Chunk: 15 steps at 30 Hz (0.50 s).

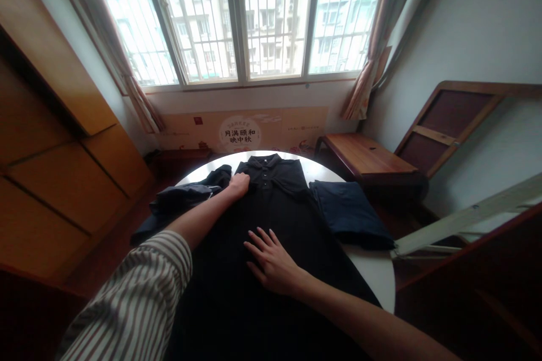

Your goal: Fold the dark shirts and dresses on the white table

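Note:
A black polo shirt (288, 214) lies spread front side up on a round white table, its buttoned collar toward the window. My left hand (239, 185) is closed at the shirt's left sleeve area near the shoulder, apparently pinching the dark cloth there. Fingers spread, my right hand (273, 262) rests flat on the middle of the shirt's front. The shirt's lower part runs into deep shadow below my arms.
Folded dark blue clothing (351, 211) lies on the table's right side. A heap of dark clothes (182, 194) sits at the left. The white table (376, 276) shows its rim at right. Beyond stand a wooden bench (368, 155) and a long printed box (271, 130) under the window.

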Available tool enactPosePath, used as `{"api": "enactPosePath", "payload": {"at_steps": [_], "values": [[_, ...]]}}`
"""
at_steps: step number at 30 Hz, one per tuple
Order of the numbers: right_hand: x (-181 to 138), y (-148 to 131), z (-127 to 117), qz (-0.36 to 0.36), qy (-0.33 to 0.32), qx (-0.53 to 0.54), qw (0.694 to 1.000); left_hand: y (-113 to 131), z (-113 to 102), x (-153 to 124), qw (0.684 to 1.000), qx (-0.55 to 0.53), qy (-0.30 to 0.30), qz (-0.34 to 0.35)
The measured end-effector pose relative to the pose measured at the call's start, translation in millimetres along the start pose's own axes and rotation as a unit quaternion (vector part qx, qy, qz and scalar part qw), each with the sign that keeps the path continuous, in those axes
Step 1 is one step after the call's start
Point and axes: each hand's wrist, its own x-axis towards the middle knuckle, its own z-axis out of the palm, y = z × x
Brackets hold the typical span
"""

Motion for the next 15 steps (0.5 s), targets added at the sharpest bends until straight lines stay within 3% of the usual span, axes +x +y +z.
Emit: {"api": "enactPosePath", "payload": {"at_steps": [7,10,15], "values": [[-1.1,-2.5,-0.7,0.001,-0.011,-0.005,1.0,4.0,1.0,14.5,0.998,0.021,-0.027,0.049],[-3.0,-5.0,-3.4,-0.002,-0.031,-0.001,1.0,-10.5,8.2,21.1,0.997,0.021,-0.027,0.065],[-13.7,-10.6,-6.8,0.003,-0.056,0.02,0.998,-43.3,19.0,32.4,0.999,0.024,-0.034,0.034]]}}
